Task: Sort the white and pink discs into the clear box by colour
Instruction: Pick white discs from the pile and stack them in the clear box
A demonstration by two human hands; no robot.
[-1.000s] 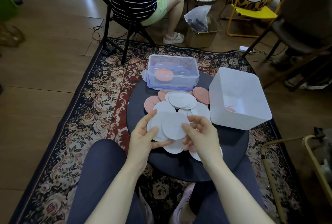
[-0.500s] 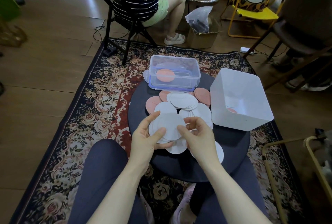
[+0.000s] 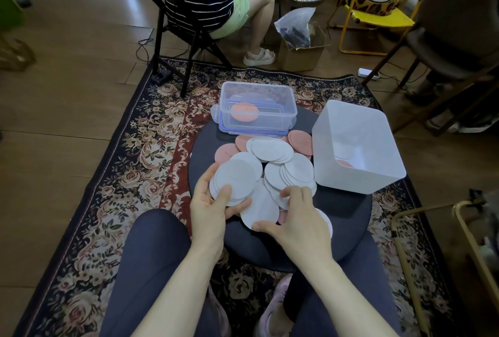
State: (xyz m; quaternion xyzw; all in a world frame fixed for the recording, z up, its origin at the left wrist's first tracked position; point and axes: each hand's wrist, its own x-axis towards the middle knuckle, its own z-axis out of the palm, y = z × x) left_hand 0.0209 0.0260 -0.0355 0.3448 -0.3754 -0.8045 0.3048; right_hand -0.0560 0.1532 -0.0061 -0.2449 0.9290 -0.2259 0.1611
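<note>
Seen from above, a seated person's two bare forearms reach forward over dark trousered knees to a round dark table (image 3: 348, 217) standing on a patterned rug (image 3: 129, 163).

Nearest, the left hand (image 3: 209, 208) grips a fanned stack of white discs (image 3: 236, 178), thumb on top and fingers curled beneath. The right hand (image 3: 295, 222) is lowered onto the loose pile, pinching a single white disc (image 3: 260, 208) by its near edge between thumb and fingertips.

A likely slip, as a judgement: the discs are thin, smooth and overlapping, so the pinch could lift two at once, or a pink disc hidden under the white ones could ride along into the wrong group. The fanned stack could also slide apart if the left grip loosens.

Just beyond the hands lies the unsorted heap of discs (image 3: 283, 163). They are flat, round and all one size, mostly matte white, with salmon-pink ones (image 3: 299, 142) showing at the far edge and one peeking out under the right hand.

Farther back, at the table's far edge, sits the clear box (image 3: 280, 99), open-topped with a blue-trimmed base, holding one pink disc (image 3: 244, 112). To its right a white plastic tub (image 3: 378, 131) lies tilted on the table's right edge, a few discs inside.

Beyond the rug, another person sits on a folding chair, and a yellow chair stands at the far right.
</note>
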